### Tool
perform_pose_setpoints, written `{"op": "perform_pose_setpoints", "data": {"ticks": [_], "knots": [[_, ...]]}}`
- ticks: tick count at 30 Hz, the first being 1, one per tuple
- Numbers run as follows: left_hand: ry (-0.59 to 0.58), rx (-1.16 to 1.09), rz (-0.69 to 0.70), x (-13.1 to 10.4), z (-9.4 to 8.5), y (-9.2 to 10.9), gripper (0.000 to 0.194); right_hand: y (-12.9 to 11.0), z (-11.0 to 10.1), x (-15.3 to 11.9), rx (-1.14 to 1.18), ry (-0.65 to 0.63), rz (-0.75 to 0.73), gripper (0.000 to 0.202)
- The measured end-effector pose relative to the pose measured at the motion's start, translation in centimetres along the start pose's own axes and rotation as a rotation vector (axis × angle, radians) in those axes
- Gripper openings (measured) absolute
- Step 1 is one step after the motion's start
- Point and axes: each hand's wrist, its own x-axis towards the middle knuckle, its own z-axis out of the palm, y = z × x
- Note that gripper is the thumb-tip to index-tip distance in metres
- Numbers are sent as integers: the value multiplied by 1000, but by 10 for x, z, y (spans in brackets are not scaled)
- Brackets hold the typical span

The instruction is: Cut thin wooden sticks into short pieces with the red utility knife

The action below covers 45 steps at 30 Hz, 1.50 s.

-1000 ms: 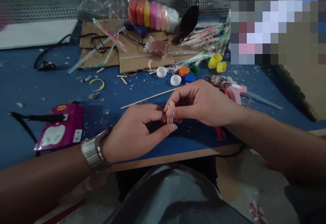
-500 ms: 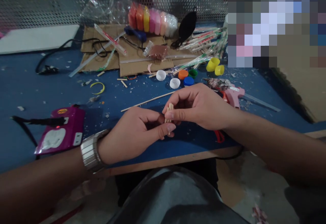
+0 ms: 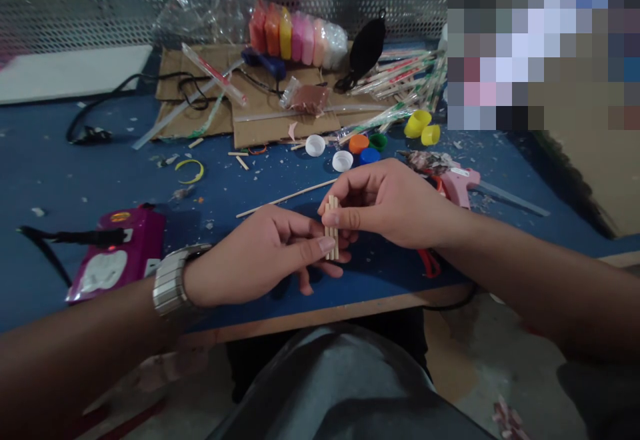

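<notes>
A small bundle of short wooden sticks (image 3: 333, 228) stands nearly upright between my two hands above the front of the blue table. My right hand (image 3: 397, 207) pinches its upper part between thumb and fingers. The thumb of my left hand (image 3: 265, 250) presses on the lower part from the left, its other fingers partly spread behind and below. Beyond my hands lies one long thin wooden stick (image 3: 285, 199), its right end hidden by my right hand.
Bottle caps, such as a white cap (image 3: 343, 161), lie behind my hands. A pink glue gun (image 3: 457, 183) is at right, a purple power box (image 3: 120, 250) with a cable at left. Cardboard (image 3: 280, 127), wrapped chopsticks (image 3: 400, 83) and packed coloured clay (image 3: 297, 37) are at the back.
More of the short stick bundle shows now, standing straighter between my hands. My left hand's lower fingers have spread and its thumb has shifted slightly left and up.
</notes>
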Motion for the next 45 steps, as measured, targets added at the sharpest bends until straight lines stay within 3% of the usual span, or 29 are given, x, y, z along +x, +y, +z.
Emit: {"op": "perform_pose_setpoints", "data": {"ticks": [11, 14, 23, 29, 31, 34, 36, 39, 45], "knots": [[-22, -45, -9, 1, 0, -2, 17, 1, -1, 1, -44, 19, -4, 31], [39, -24, 46, -1, 5, -5, 22, -1, -2, 1, 0, 43, 18, 33], [273, 603, 447, -5, 4, -11, 9, 0, -4, 1, 51, 42, 42, 34], [479, 831, 624, -12, 3, -14, 34, -2, -3, -1, 102, 7, 68, 36], [443, 887, 678, -14, 2, -14, 28, -3, -2, -2, 122, -3, 67, 36], [280, 973, 778, -13, -3, -12, 15, -6, -1, -3, 144, -23, 85, 35], [210, 972, 889, -11, -6, -12, 17, -7, 0, -3, 155, -42, 101, 33], [173, 958, 1005, -8, -7, -13, 20, -7, 1, -4, 148, -57, 108, 32], [159, 948, 1043, -6, -6, -16, 19, -6, -1, -5, 131, -85, 103, 29]]}}
